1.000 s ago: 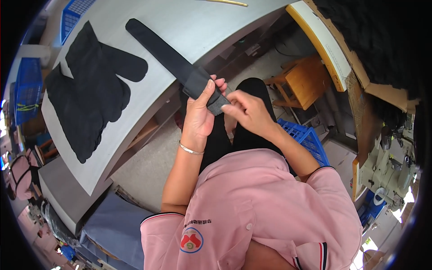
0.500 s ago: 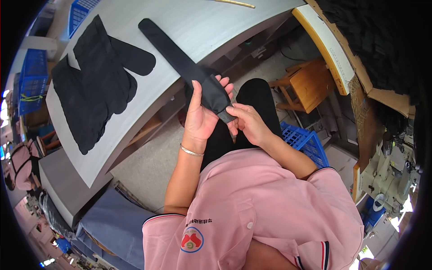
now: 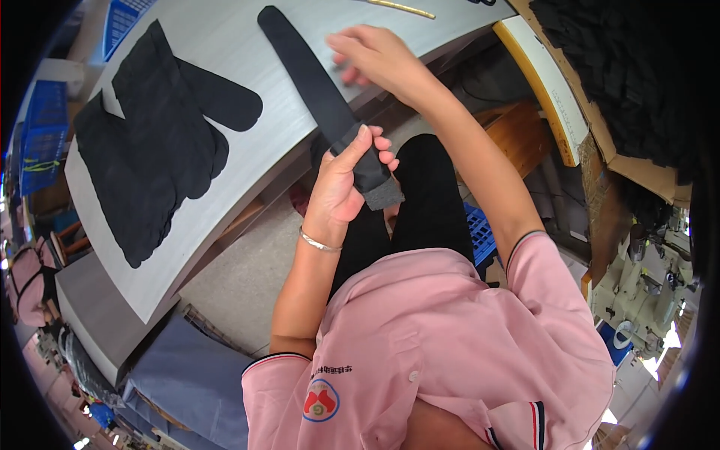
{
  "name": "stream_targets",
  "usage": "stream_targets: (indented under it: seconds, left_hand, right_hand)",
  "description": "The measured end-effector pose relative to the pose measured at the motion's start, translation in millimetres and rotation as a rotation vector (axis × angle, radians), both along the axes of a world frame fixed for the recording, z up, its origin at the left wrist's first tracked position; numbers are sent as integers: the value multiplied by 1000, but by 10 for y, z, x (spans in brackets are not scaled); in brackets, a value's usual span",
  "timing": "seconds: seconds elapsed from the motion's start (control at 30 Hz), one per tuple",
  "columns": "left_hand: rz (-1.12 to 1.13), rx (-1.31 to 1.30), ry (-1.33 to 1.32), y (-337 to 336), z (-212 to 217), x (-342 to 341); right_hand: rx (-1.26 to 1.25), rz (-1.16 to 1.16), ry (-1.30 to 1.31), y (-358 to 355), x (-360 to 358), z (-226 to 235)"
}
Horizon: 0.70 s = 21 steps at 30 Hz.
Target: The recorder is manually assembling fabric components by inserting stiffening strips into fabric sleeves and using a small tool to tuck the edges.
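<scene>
Pink shirt (image 3: 450, 322): dark lettering (image 3: 334, 370) and a round, blue-ringed red emblem (image 3: 321, 400) on chest. Left hand (image 3: 346, 176) closed around the black strip (image 3: 307, 71) near its grey end (image 3: 385, 195), thumb on top. Strip's long axis crosses the bench's (image 3: 217, 45) near edge; grey end toward the lap, rounded tip pointing away and leftward, over bench. Right hand (image 3: 382, 64) half open, empty, blurred, above near edge, right of strip. Black fabric pieces (image 3: 150, 150) overlap along bench's left edge.

The long strip (image 3: 300, 64) is coloured black, its end (image 3: 385, 196) flecked grey; pale grey is shown by the worktop (image 3: 225, 37), pink by the shirt (image 3: 450, 322).
</scene>
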<state>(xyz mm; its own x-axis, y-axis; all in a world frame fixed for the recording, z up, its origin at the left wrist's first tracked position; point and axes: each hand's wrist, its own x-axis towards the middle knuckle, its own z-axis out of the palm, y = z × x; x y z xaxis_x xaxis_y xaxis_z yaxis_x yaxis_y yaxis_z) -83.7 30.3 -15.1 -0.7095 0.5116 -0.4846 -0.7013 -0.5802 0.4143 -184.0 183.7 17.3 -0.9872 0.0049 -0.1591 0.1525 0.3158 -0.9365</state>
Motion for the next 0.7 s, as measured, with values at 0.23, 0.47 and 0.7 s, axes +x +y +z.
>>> stream_targets:
  seconds: [0.23, 0.47, 0.7]
  left_hand:
    - [3, 87, 73, 8, 11, -225]
    - [37, 89, 33, -49, 11, -72]
    - [-47, 67, 1, -114, 125, 429]
  right_hand:
    - [646, -77, 214, -733, -807, -289]
    - [750, -210, 505, -847, -720, -578]
    - [781, -224, 475, -860, -725, -569]
